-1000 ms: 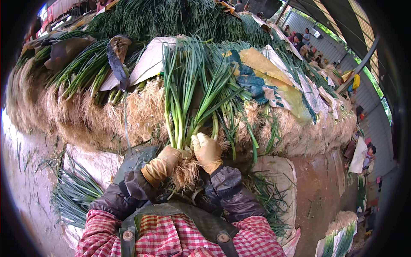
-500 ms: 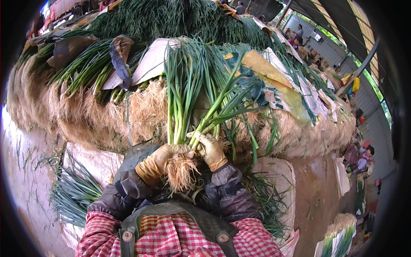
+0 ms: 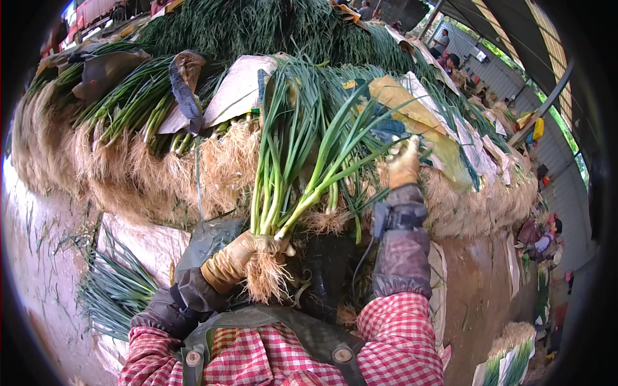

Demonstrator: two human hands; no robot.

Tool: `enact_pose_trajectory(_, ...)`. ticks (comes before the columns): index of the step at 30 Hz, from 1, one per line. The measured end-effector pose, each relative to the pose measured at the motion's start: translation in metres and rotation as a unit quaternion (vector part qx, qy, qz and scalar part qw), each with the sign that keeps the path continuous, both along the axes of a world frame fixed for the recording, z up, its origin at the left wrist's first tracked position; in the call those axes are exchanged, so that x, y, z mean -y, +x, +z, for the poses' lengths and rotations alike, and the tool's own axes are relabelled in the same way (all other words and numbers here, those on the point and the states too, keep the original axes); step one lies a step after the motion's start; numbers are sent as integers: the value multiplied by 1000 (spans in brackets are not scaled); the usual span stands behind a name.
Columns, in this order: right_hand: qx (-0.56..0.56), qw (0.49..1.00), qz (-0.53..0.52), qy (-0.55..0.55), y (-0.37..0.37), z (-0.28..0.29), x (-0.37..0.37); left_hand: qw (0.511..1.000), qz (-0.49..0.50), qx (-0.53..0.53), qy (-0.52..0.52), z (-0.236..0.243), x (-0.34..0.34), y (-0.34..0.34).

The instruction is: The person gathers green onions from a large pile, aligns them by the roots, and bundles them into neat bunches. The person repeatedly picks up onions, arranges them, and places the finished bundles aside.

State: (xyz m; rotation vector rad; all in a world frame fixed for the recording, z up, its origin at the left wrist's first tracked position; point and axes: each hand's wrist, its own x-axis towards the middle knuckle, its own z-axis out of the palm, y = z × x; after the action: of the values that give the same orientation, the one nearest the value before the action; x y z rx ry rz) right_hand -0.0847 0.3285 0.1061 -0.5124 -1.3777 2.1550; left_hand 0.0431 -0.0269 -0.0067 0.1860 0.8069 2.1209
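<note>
My left hand, in a yellowed work glove, is closed round the lower stalks of a bunch of green onions. Pale, stringy roots hang below that fist, and the long leaves point up and away. Out to the right, my right hand, gloved the same way, is raised with its fingers curled at the leaf ends of a stalk leaning right. Green leaf shows on both sides of those fingers, but the exact grip is partly hidden. Behind the bunch, a few more green onions hang roots down.
A long heap of green onions with its roots facing me spans the view, partly covered by paper sheets and yellow plastic. Loose green onions lie at the lower left. Other people are far right.
My right hand has left the stalk bases beside my left hand and moved up and right to the leaf ends. The left hand keeps its hold, slightly lower.
</note>
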Motion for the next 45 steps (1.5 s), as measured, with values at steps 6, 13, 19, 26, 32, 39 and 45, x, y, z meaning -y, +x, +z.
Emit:
enact_pose_trajectory(6, 186, 895, 405, 25, 92, -79, 95, 970, -72, 177, 151, -10, -14, -7)
enact_pose_trajectory(13, 140, 889, 389, 199, 90, -137, 126, 985, 76, 5, -153, 14, -14, 2)
enact_pose_trajectory(19, 114, 915, 313, 227, 73, -127, 104, 947, 100, -73, -297, 7, -21, 2)
enact_pose_trajectory(26, 62, 853, 242, 458, 81, -92, 146, 917, 110, -77, -375, 16, -24, -1)
enact_pose_trajectory(32, -180, 962, 185, 84, 99, -1, 105, 930, 108, -38, -351, 22, -31, -7)
enact_pose_trajectory(39, 160, 903, 398, -7, 105, -94, 100, 984, 90, 16, -151, 13, -28, -5)
enact_pose_trajectory(45, -4, 941, 304, -150, 107, -111, 144, 982, 149, 95, -64, 6, -30, -7)
